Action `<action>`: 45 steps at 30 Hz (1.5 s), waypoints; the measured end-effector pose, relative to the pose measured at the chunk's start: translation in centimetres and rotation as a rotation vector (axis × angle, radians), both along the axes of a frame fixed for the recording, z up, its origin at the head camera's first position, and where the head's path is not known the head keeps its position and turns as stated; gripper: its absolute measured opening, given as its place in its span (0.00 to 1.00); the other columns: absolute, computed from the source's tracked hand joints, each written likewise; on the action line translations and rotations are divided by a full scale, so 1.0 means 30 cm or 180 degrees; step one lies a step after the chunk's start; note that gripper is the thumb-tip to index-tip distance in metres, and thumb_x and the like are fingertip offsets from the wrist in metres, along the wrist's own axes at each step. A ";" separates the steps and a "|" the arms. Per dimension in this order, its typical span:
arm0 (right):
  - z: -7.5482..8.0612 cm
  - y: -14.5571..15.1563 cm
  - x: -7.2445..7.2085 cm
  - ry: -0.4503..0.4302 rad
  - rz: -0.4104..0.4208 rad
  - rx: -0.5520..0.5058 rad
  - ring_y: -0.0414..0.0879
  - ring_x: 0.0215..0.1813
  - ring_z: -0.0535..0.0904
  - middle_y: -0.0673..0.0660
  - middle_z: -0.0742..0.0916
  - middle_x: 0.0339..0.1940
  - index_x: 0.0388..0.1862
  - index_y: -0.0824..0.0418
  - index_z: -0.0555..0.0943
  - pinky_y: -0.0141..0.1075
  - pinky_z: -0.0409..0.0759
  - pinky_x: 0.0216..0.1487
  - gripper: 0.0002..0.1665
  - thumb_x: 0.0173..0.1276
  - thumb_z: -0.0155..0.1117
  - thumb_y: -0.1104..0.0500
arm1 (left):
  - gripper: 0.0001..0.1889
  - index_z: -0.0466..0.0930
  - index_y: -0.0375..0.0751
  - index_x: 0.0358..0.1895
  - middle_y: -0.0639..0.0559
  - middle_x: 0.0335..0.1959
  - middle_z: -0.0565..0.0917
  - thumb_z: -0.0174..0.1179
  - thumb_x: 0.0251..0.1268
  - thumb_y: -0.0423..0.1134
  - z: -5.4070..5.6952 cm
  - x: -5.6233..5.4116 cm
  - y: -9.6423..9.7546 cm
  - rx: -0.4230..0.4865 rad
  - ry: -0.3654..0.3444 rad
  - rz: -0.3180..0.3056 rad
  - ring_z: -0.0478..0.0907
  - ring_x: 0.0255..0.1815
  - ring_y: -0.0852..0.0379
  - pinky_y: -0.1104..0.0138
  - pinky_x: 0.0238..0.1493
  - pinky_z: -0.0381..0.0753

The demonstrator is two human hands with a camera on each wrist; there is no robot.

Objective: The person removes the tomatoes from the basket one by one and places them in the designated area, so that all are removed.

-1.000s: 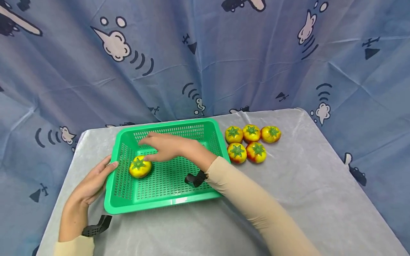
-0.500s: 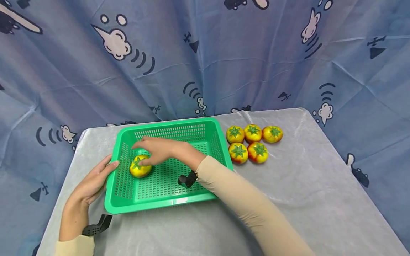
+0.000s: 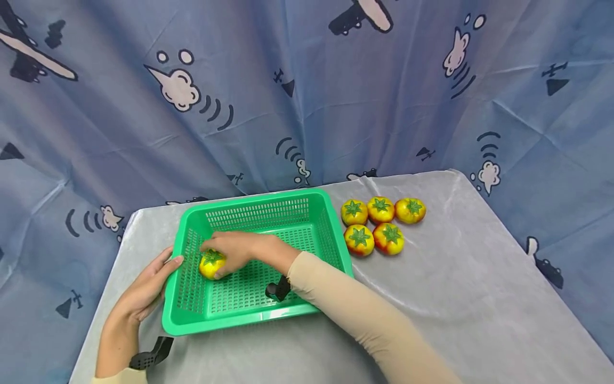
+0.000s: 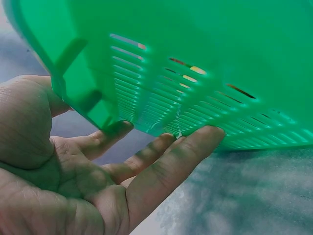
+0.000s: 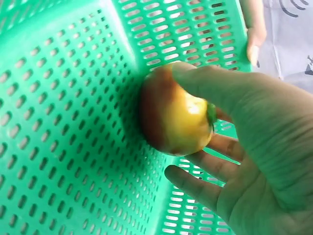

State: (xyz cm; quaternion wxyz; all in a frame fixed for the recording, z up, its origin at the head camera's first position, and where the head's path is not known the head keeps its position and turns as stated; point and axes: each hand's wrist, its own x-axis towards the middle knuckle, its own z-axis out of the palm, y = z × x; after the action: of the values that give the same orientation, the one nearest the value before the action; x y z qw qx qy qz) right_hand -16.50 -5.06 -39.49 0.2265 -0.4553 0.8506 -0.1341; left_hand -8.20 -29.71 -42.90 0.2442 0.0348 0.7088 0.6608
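Inside the green perforated plastic basket, near its left end, sits a yellow-red, tomato-like fruit with a green star-shaped leafy top. My right hand grips this fruit from above. The right wrist view shows the thumb on one side of the fruit and fingers curved behind it, with one finger standing off. At the basket's left end, my left hand holds the rim, thumb over it. Its fingertips press the slotted outer wall from outside in the left wrist view.
Several similar fruits stand in two short rows on the grey tablecloth, just right of the basket. A blue patterned curtain hangs behind the table. Black cameras are strapped to both wrists.
My right hand has moved down and left onto the fruit, and its thumb and fingers have closed around it. The left hand keeps its hold on the basket. The head view has tilted up slightly.
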 end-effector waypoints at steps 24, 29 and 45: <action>0.016 0.051 0.001 0.0101 -0.0203 -0.0115 0.44 0.63 0.78 0.56 0.80 0.69 0.78 0.54 0.73 0.31 0.78 0.67 0.39 0.72 0.75 0.46 | 0.39 0.31 0.38 0.87 0.57 0.58 0.83 0.41 0.91 0.49 0.001 -0.005 0.019 -0.0016 0.0027 0.0035 0.89 0.54 0.56 0.57 0.53 0.92; 0.054 0.079 0.005 0.0166 -0.0297 -0.0114 0.43 0.58 0.78 0.55 0.80 0.67 0.76 0.53 0.75 0.31 0.80 0.62 0.39 0.70 0.77 0.46 | 0.39 0.32 0.39 0.88 0.60 0.57 0.84 0.42 0.90 0.50 0.003 -0.004 0.013 -0.0048 0.0007 0.0063 0.89 0.55 0.58 0.58 0.53 0.92; 0.177 0.178 0.052 0.0216 -0.0435 -0.0368 0.42 0.55 0.77 0.55 0.79 0.66 0.78 0.53 0.74 0.30 0.79 0.56 0.41 0.71 0.75 0.42 | 0.40 0.33 0.38 0.87 0.61 0.56 0.84 0.43 0.90 0.51 0.002 0.007 0.010 -0.0108 -0.0031 0.0104 0.88 0.55 0.59 0.60 0.54 0.91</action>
State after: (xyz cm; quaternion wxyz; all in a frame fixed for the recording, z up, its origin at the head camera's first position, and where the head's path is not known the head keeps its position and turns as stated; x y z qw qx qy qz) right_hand -14.95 0.28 -34.19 0.1611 -0.4127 0.8777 -0.1826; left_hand -7.99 -29.41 -42.84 0.2373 0.0159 0.7192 0.6528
